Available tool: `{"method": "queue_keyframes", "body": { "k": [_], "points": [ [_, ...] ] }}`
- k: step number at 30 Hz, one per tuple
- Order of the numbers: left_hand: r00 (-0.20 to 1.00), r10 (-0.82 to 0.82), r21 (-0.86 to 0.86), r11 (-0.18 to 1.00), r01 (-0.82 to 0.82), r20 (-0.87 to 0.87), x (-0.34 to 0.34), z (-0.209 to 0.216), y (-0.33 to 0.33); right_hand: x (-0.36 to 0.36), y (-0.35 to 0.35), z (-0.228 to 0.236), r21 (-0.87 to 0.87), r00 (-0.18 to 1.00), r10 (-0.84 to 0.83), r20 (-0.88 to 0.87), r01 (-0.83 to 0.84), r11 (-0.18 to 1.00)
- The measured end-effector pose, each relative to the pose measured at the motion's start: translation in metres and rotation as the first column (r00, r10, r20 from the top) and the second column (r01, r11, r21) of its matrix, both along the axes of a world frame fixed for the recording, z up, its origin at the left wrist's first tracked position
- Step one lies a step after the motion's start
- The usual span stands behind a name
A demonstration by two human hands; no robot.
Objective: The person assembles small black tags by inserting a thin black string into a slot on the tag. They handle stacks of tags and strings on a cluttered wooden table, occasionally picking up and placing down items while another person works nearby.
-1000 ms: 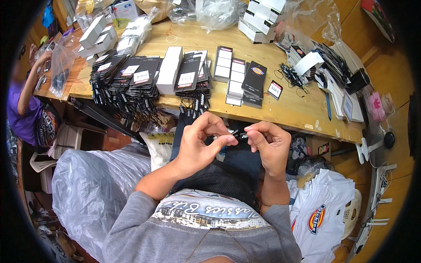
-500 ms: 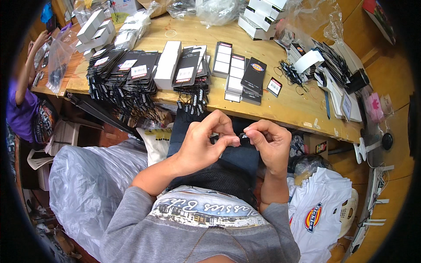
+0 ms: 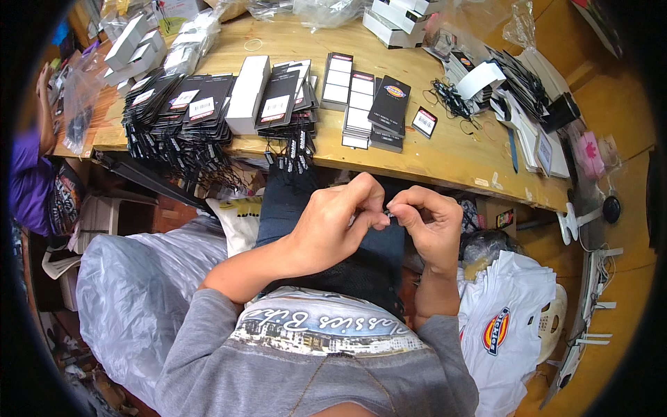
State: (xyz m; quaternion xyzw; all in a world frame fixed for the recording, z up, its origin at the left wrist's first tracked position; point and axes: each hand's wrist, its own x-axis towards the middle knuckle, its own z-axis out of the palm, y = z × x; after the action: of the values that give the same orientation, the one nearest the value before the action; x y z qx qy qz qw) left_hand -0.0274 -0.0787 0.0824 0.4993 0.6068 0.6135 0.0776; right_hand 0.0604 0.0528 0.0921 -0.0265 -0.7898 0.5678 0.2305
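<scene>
Above my lap, my left hand [image 3: 342, 221] and my right hand [image 3: 432, 224] meet fingertip to fingertip, both closed in a pinch. Between them is a small black hang-tag string seal [image 3: 389, 214], mostly covered by the fingers. On the table's near edge lie black hang tags [image 3: 201, 104] in fanned piles, their black strings and seals [image 3: 191, 156] dangling over the side. To the right of these stand a white box [image 3: 248, 96], another tag pile [image 3: 276, 104], stacks of white-and-black cards [image 3: 360, 108] and a stack of black tags [image 3: 389, 104]. One small card [image 3: 424, 121] lies apart.
Loose black strings [image 3: 451, 97] and more tags [image 3: 521, 76] lie at the right of the wooden table [image 3: 313, 48]. White boxes [image 3: 396, 24] stand behind. A large plastic bag [image 3: 139, 299] sits at my left, folded white shirts [image 3: 511, 306] at my right. Another person's purple sleeve [image 3: 31, 181] shows far left.
The view has shifted slightly, so the table things appear a little further left and up. My fingertips have drawn closer together, covering more of the seal.
</scene>
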Motion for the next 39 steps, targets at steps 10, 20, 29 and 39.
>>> {"method": "queue_keyframes", "body": {
  "k": [10, 20, 29, 39],
  "points": [
    [0.431, -0.621, 0.492, 0.783, 0.380, 0.655, 0.001, -0.044, 0.044, 0.009, 0.014, 0.012, -0.164, 0.953, -0.303, -0.011, 0.297, 0.941],
    [0.218, -0.354, 0.234, 0.869, 0.436, 0.910, 0.023, -0.068, 0.071, -0.023, 0.046, 0.000, 0.536, 0.878, -0.469, 0.099, 0.350, 0.768],
    [0.254, -0.233, 0.129, 0.921, 0.368, 0.939, 0.008, -0.100, 0.076, -0.037, 0.048, -0.017, 0.760, 0.900, -0.435, 0.029, 0.263, 0.595],
    [0.968, -0.107, -0.126, 0.982, 0.138, 0.225, -0.010, -0.055, 0.045, -0.020, 0.052, -0.002, 0.405, 0.919, -0.393, 0.006, 0.357, 0.841]
  ]
}}
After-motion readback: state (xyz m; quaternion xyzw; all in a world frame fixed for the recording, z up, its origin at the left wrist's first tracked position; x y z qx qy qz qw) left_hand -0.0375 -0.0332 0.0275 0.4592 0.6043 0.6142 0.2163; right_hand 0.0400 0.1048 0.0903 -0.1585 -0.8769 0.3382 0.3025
